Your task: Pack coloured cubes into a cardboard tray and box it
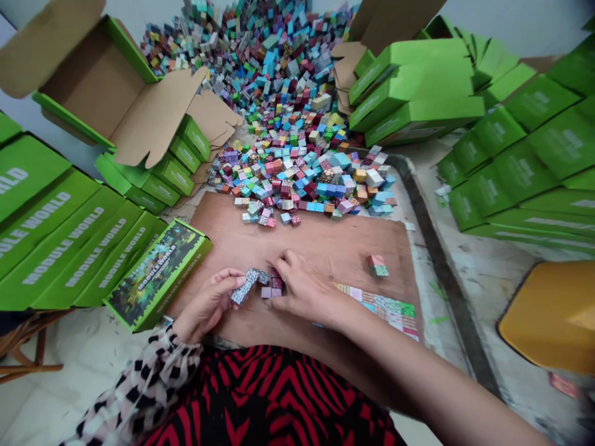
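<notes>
My left hand pinches one end of a bent chain of grey patterned cubes over the brown board. Just right of it, my right hand curls its fingers round a small group of dark red and pale purple cubes resting on the board. A row of colourful cubes lies partly behind my right forearm. Farther right on the board sits a pink and green block.
A large heap of colourful cubes rises behind the board. Printed green boxes stand at the left, an open carton behind them. More green boxes are stacked at the right, near a yellow stool.
</notes>
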Available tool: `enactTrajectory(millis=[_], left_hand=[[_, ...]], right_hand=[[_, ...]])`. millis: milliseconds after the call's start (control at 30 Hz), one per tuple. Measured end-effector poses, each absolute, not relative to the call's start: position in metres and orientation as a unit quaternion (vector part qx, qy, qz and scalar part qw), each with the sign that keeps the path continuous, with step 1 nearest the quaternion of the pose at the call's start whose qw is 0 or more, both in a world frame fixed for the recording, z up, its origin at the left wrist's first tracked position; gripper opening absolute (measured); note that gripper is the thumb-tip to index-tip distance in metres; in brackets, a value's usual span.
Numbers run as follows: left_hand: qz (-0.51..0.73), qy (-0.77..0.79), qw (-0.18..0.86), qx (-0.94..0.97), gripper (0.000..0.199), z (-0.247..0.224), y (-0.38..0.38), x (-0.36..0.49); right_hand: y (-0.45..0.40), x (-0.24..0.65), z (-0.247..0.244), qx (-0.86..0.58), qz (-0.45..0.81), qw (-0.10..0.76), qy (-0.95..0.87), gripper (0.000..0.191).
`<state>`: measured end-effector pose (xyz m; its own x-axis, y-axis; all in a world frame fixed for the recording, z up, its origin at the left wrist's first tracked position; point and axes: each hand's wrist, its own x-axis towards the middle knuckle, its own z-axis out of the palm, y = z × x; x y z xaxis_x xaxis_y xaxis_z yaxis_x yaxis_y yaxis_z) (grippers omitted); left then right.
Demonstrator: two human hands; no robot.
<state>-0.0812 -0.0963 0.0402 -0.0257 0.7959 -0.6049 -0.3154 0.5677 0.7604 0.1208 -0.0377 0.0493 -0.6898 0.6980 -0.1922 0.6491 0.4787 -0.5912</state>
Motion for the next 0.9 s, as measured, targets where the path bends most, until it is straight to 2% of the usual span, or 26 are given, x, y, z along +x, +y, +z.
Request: enactTrajectory(millis=[100, 333, 533, 700, 833, 900], left_hand=[[0.418, 0.562, 0.688, 0.191, 0.032, 0.040, -0.095, -0.080], [0.428, 0.529, 0.714, 0.165, 0.027, 0.042, -0.088, -0.085], [0.460, 0.539, 0.685, 0.168, 0.030, 0.045, -0.088, -0.097], [0.485, 0.592, 0.611, 0.204, 0.037, 0.046, -0.086, -0.101], [0.456, 0.688, 0.466, 0.319, 0.038, 0.035, -0.083, -0.097], [0.421, 0.718, 0.403, 0.381, 0.039, 0.028, -0.082, -0.095]], right_hand=[[-0.037, 0.117, 0.054, -0.358, 0.327, 0.061, -0.873, 0.060], [-0.030, 0.097, 0.054, -0.359, 0.312, 0.056, -0.878, 0.024], [-0.030, 0.087, 0.049, -0.363, 0.284, 0.062, -0.885, 0.024], [-0.027, 0.077, 0.054, -0.359, 0.270, 0.025, -0.893, 0.026], [-0.020, 0.071, 0.050, -0.395, 0.253, 0.012, -0.883, 0.019], [-0.016, 0.071, 0.046, -0.417, 0.249, 0.021, -0.874, 0.021]])
